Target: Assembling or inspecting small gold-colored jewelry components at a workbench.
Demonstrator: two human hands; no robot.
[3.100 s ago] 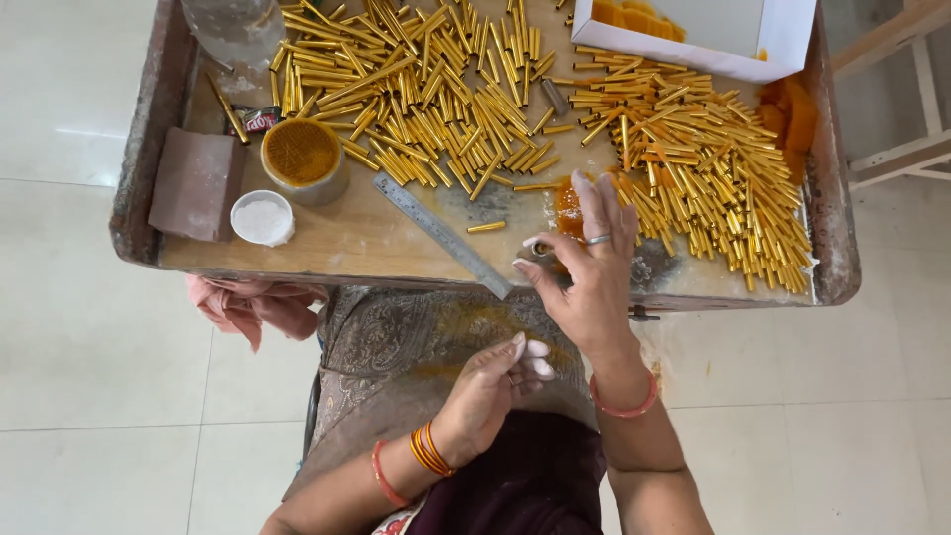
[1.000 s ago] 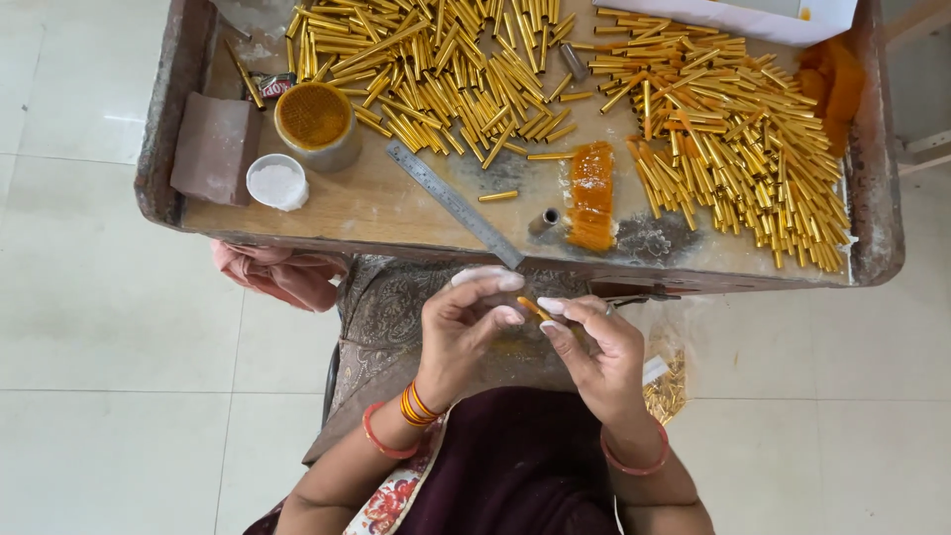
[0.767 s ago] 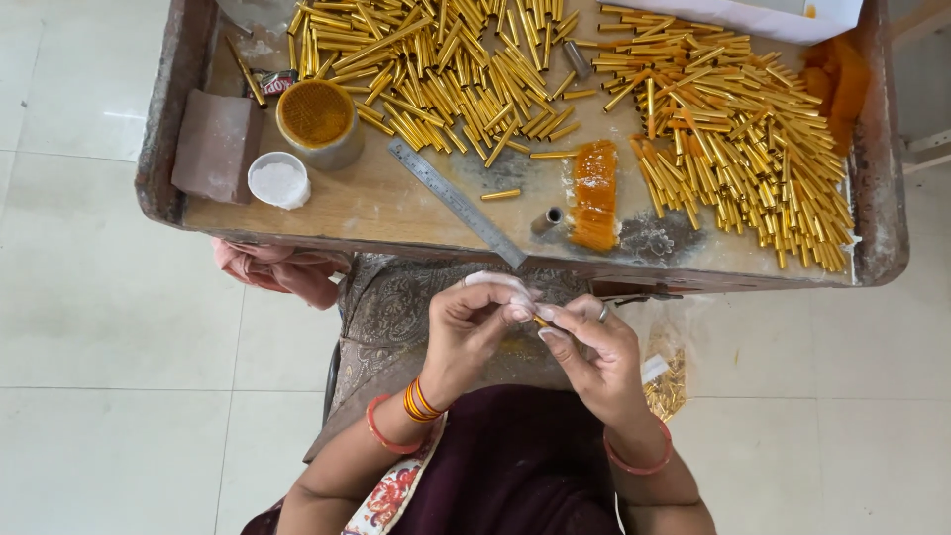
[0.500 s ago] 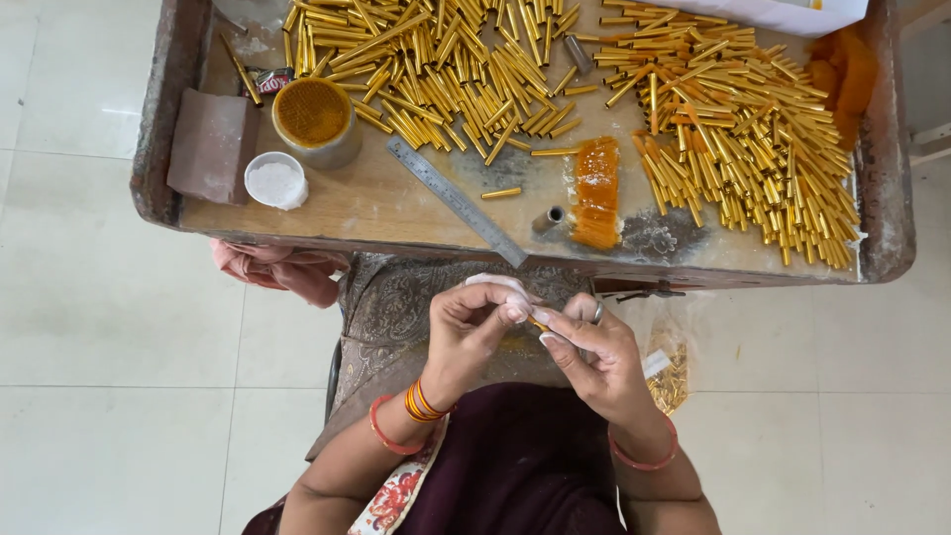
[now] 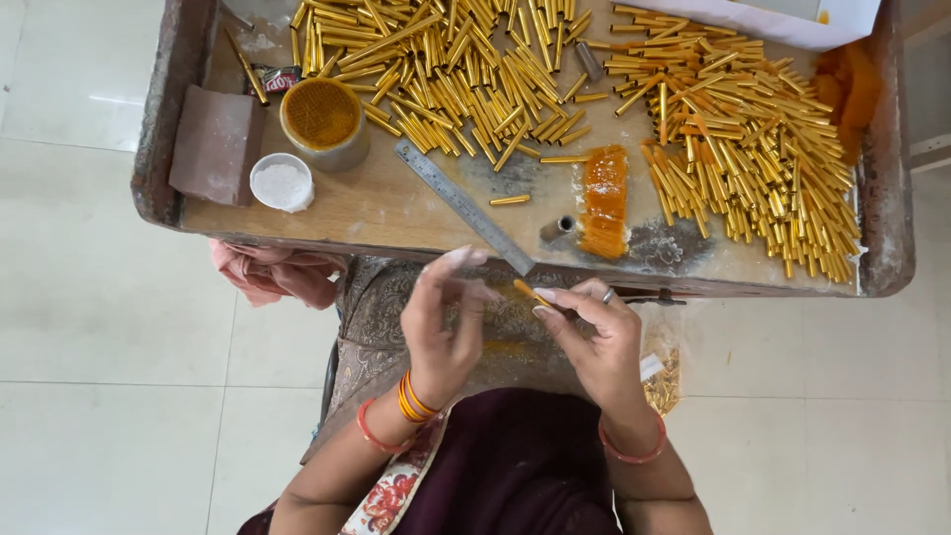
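Small gold tube (image 5: 526,290) held over lap, just below tray edge (image 5: 396,241). Long axis runs up-left to down-right. R hand (image 5: 594,332) pinches its lower end w/ fingertips — nearer hand. L hand (image 5: 443,317) beside upper end, fingers loosely curled; contact unclear.

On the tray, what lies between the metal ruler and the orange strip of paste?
In the head view, between the metal ruler and the orange strip of paste lie one loose gold tube and a small dark cylinder.
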